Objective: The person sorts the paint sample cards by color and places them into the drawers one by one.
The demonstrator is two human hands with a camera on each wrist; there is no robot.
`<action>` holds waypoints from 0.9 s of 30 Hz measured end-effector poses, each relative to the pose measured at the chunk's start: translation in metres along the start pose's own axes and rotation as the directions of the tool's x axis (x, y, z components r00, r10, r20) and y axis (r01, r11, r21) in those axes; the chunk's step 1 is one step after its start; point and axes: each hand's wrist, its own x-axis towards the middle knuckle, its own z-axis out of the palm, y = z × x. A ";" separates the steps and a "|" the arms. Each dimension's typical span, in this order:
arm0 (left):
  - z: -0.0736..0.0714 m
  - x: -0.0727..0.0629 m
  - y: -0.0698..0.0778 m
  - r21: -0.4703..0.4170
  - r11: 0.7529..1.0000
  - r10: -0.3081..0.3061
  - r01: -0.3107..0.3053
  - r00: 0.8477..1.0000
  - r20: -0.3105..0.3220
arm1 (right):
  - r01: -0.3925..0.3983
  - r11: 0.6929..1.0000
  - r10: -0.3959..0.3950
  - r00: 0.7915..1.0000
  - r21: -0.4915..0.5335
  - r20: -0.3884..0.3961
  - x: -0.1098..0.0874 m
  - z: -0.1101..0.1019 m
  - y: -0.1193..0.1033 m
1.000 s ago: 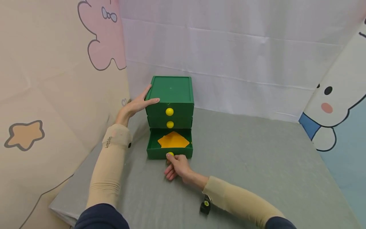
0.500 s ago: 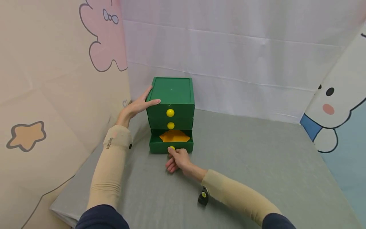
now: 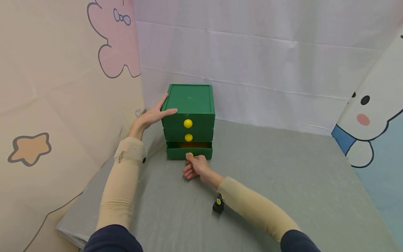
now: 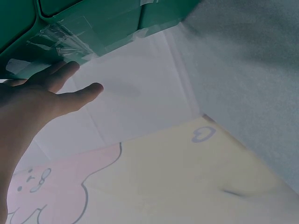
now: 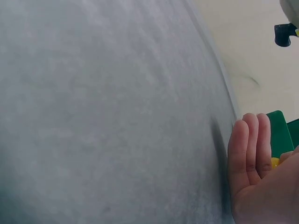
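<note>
A green drawer cabinet with yellow round knobs stands on the grey table. Its bottom drawer is pulled partway out, and a strip of orange-yellow sheet shows inside. My right hand pinches that drawer's yellow knob between thumb and index finger, the other fingers held out below it. My left hand rests on the cabinet's upper left side with fingers spread, thumb over the top front edge. In the left wrist view, clear tape shows on the cabinet's side near the fingers.
The grey table spreads to the right and in front of the cabinet. A white cloth wall rises behind, and a cream printed wall stands close on the left. A small black device hangs under the right sleeve.
The right hand has moved away from me with the knob, and the bottom drawer has slid further into the cabinet, hiding most of the orange-yellow sheet. The left hand has stayed in place.
</note>
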 end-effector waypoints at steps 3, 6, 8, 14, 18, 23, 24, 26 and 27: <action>0.000 0.000 -0.001 0.003 1.000 0.002 -0.002 1.000 -0.006 | -0.011 1.000 0.011 1.000 0.017 -0.004 0.006 0.000 -0.002; 0.000 0.003 -0.006 0.003 1.000 0.001 -0.001 1.000 -0.016 | -0.016 0.999 0.016 1.000 0.042 -0.010 0.012 -0.001 -0.004; 0.000 0.000 -0.003 -0.002 1.000 -0.001 0.001 1.000 -0.013 | -0.016 0.999 0.016 1.000 0.049 -0.013 0.015 -0.001 -0.006; 0.004 -0.007 0.020 -0.025 1.000 -0.004 0.005 1.000 0.022 | -0.036 0.997 0.039 0.998 0.065 -0.047 0.023 -0.008 -0.012; 0.009 -0.006 0.028 -0.040 0.999 0.004 -0.002 0.999 0.035 | -0.076 0.992 0.082 0.995 0.098 -0.064 0.025 -0.017 -0.015; 0.013 -0.002 0.008 -0.008 1.000 0.014 -0.014 0.999 -0.032 | -0.103 0.995 0.103 0.995 0.006 -0.007 0.007 -0.019 -0.022; 0.014 -0.003 0.006 0.028 0.999 0.023 -0.022 0.998 -0.061 | -0.069 0.997 0.069 0.998 -0.032 0.004 0.000 -0.019 -0.025; 0.016 -0.010 0.004 0.150 0.988 0.062 -0.041 0.988 -0.143 | 0.058 0.990 -0.057 0.998 -0.128 0.012 -0.016 -0.021 -0.033; 0.019 -0.016 0.006 0.226 0.973 0.089 -0.045 0.978 -0.191 | 0.144 0.971 -0.145 0.989 -0.191 0.008 -0.025 -0.024 -0.037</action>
